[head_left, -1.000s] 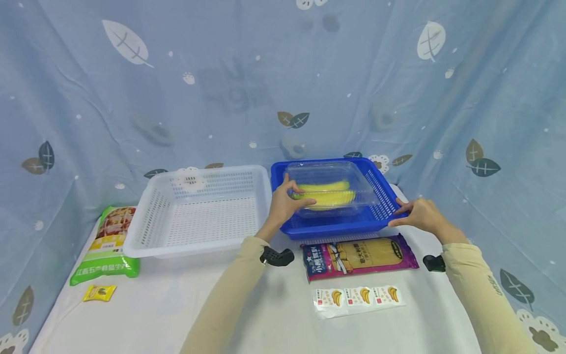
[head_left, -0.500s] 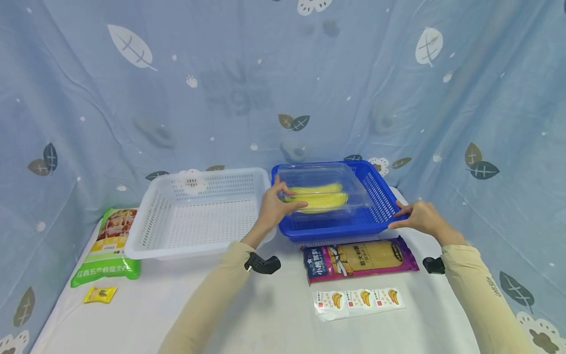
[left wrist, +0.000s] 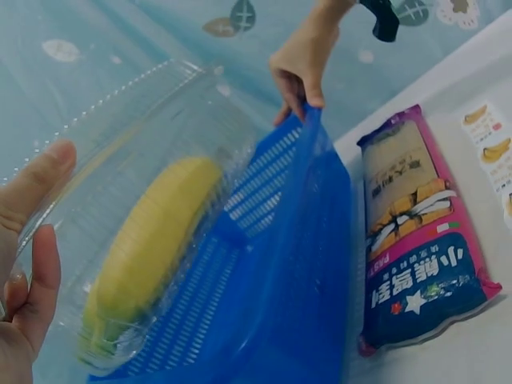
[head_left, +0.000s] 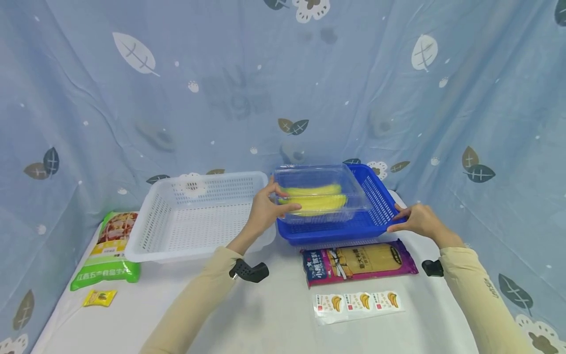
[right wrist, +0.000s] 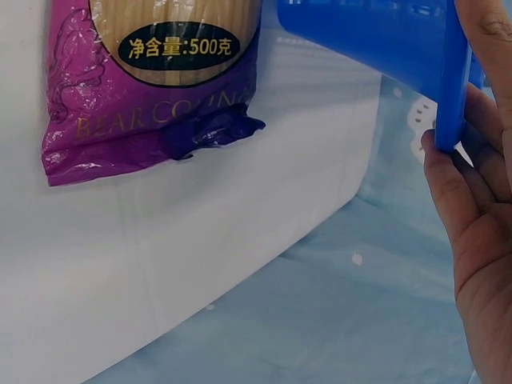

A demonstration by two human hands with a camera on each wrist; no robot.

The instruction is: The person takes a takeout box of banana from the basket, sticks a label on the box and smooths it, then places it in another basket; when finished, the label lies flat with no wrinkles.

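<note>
My left hand (head_left: pixel 265 206) grips the left end of a clear plastic clamshell box (head_left: pixel 349 189), thumb in front and fingers behind. Yellow bananas (left wrist: pixel 152 240) lie inside the box. It is over the left part of a blue basket (head_left: pixel 336 238), and in the left wrist view it tilts above the basket's inside. My right hand (head_left: pixel 420 219) pinches the basket's right front rim, with the thumb and fingers on either side of the blue edge (right wrist: pixel 452 88) in the right wrist view.
A white basket (head_left: pixel 199 254) stands left of the blue one. In front lie a pasta packet (head_left: pixel 360 262) and a strip of banana stickers (head_left: pixel 358 306). Far left are a green food bag (head_left: pixel 106 250) and a small yellow packet (head_left: pixel 99 298). A patterned curtain surrounds the table.
The left hand has moved to the left with the clamshell box of bananas, toward the white basket. The right hand stays on the blue basket's rim. The head view has tipped slightly upward.
</note>
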